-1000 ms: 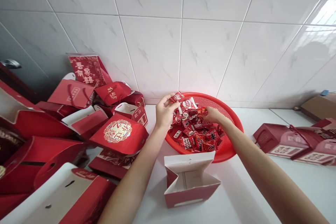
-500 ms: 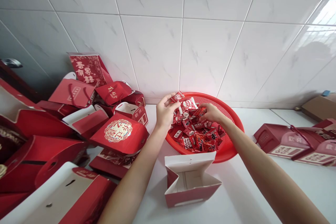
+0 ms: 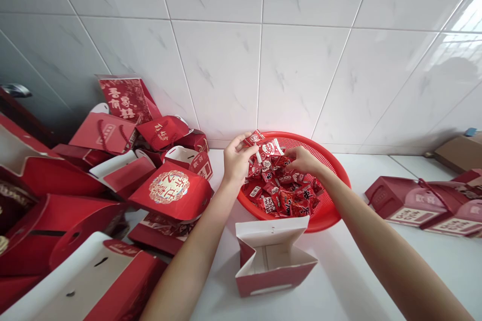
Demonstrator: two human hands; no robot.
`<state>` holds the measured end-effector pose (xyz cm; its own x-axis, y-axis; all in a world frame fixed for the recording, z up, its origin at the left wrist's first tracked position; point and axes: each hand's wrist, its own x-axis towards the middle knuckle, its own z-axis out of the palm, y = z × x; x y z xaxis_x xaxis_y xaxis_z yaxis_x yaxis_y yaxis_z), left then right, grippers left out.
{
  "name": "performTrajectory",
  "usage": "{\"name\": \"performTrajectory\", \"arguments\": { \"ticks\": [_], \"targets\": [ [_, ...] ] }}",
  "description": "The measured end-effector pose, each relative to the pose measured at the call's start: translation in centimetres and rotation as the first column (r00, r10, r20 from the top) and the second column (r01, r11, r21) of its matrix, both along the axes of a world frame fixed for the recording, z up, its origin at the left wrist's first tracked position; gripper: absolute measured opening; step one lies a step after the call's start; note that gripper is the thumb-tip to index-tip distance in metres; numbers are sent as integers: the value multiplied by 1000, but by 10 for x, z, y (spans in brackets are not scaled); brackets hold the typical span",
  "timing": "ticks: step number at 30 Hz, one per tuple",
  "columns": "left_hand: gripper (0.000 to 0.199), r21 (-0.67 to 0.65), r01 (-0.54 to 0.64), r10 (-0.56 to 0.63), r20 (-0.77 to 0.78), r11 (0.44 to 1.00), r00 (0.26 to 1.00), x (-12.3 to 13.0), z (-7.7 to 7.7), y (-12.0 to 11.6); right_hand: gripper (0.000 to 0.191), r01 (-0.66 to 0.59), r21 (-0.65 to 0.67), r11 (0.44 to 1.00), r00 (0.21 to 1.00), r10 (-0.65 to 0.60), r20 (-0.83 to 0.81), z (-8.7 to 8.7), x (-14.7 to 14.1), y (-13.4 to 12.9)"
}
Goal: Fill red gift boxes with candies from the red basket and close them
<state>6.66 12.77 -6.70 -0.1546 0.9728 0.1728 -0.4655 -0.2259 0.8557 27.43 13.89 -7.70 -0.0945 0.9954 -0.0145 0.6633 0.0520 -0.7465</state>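
Observation:
A red plastic basket (image 3: 341, 205) with a perforated wall holds a heap of candies in red wrappers (image 3: 276, 193). My left hand (image 3: 239, 160), at the basket's left rim, is closed on several wrapped candies (image 3: 256, 137); a white stick-like piece shows by the thumb. My right hand (image 3: 304, 161) reaches into the basket from the right, its fingers bent together at the heap; what they pinch is mostly hidden. In front of the basket stands an open red gift box (image 3: 276, 277), its white inside bare and its back flap raised.
Many red gift boxes (image 3: 171, 190) are piled on the left, some with open tops. Closed red boxes (image 3: 410, 200) with cord handles stand on the right, a brown carton (image 3: 459, 153) behind them. A tiled wall (image 3: 301, 80) rises behind the white tabletop (image 3: 361, 271).
My right hand's fingers have shifted slightly at the candy heap, and less red wrapper shows beside them. My left hand and the open box stay nearly where they were.

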Motion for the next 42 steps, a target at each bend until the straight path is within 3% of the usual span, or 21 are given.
{"name": "performTrajectory", "arguments": {
  "ticks": [7, 10, 14, 17, 27, 34, 42],
  "targets": [
    [47, 28, 5, -4, -26, 1000, 1000, -2, -4, 2, 46, -63, -18, 998, 982, 59, -181, 7, -6, -6],
    [48, 42, 11, -10, -37, 999, 999, -2, -6, 3, 48, -86, -11, 996, 957, 80, -280, 13, -9, -11],
    [47, 48, 7, -5, -44, 999, 999, -2, -7, 4, 44, -180, 10, 984, 822, 156, -547, 22, -14, -18],
    [46, 55, 11, -9, -41, 998, 999, -2, -8, 4, 44, -199, 22, 980, 747, 166, -644, 27, -17, -21],
    [46, 31, -8, 9, -49, 999, 999, -2, -8, 5, 49, -177, 3, 984, 715, 130, -687, 28, -15, -20],
    [45, 50, -66, 66, 3, 997, 998, -2, -3, 4, 39, -114, 30, 993, 778, 109, -619, 26, -12, -17],
    [44, 49, -129, 128, 29, 990, 991, -3, -2, 5, 31, 148, 71, 986, 806, -79, -586, 14, -1, -4]
  ]
}}
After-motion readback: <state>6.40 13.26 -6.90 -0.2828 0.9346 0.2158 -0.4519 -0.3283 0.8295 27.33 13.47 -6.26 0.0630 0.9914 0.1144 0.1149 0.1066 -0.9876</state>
